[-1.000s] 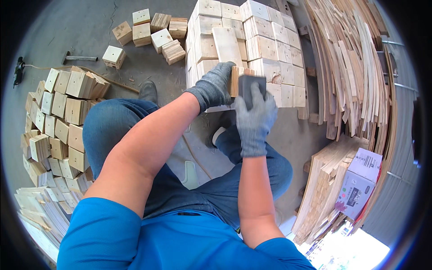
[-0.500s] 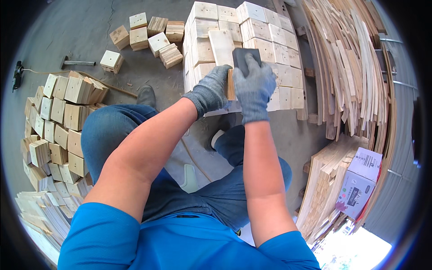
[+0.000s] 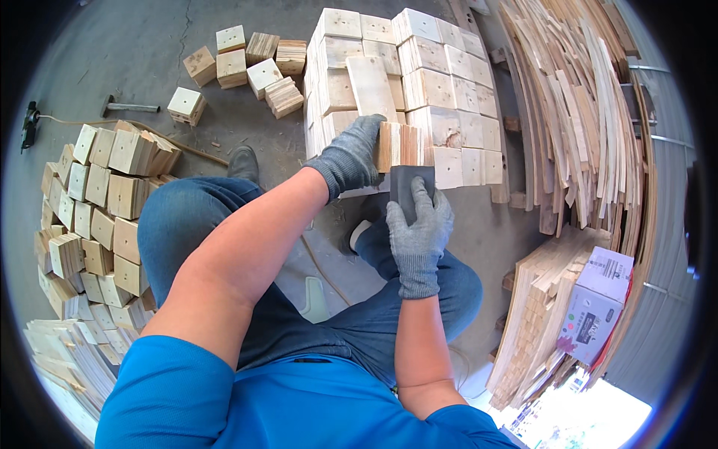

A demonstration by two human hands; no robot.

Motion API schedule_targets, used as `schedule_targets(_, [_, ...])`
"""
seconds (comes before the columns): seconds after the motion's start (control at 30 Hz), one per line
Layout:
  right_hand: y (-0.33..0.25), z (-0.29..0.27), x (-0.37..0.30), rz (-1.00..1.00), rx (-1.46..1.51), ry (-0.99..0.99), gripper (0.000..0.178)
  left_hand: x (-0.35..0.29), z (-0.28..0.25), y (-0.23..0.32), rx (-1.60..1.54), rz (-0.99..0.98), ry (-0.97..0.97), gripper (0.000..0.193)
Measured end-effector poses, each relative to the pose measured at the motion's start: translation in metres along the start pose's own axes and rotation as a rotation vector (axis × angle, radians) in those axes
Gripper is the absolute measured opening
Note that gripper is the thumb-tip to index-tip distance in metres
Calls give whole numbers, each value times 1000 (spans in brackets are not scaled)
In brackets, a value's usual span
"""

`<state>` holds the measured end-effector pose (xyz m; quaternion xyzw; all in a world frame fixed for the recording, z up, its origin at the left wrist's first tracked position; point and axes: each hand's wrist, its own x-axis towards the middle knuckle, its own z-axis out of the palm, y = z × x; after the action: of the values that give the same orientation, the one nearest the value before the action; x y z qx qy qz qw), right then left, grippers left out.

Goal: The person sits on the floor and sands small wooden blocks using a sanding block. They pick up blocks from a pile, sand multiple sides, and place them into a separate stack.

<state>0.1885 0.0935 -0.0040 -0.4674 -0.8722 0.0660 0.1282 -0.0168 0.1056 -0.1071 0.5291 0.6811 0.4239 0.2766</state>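
Note:
My left hand, in a grey knit glove, is closed on the left side of a stack of small wooden boards. The striped layered edges of that stack face me, at the near side of a big pile of wooden blocks. In my right hand, also gloved, is a dark grey rectangular block that looks like a sanding block. Its far edge is close to the near lower edge of the stack; I cannot tell whether they touch. A longer pale board lies on top of the pile.
Several loose wooden blocks and a hammer lie on the floor at the far left. More blocks are heaped beside my left knee. Long wood strips fill the right side. A printed carton stands on stacked wood at right.
My right hand has drawn the dark grey block toward me, from above the wooden stack to its near side. The stack's striped edges now show. My left hand has stayed nearly in place.

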Motion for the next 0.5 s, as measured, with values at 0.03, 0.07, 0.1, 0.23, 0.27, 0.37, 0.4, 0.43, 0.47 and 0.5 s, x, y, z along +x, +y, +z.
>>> schedule_targets(0.03, [1,2,-1,-6,1,13,67,0,-2,1,-1,-14,3,106])
schedule_targets(0.07, [-5,2,13,29,3,-12,64,0,-3,2,-3,-26,1,107])
schedule_targets(0.1, [-6,7,27,19,-2,9,63,1,-3,3,-6,-35,1,107])
schedule_targets(0.23, [-16,32,105,-10,-46,78,61,1,-4,5,1,-46,-25,110])
schedule_targets(0.27, [-23,33,126,1,-51,52,61,0,-5,5,-7,-45,-14,111])
schedule_targets(0.37, [-22,34,161,1,-95,17,59,2,-4,8,6,-40,-17,114])
schedule_targets(0.4, [-23,33,163,-4,-90,2,59,3,-5,8,21,-44,-19,115])
schedule_targets(0.43, [-22,30,164,-7,-86,-11,59,3,-4,10,7,-46,-32,115])
schedule_targets(0.47, [-21,28,159,15,-66,-11,61,1,-3,11,-6,-49,-41,115])
schedule_targets(0.5, [-22,28,147,27,-38,-17,62,-1,-5,8,-15,-62,-42,116])
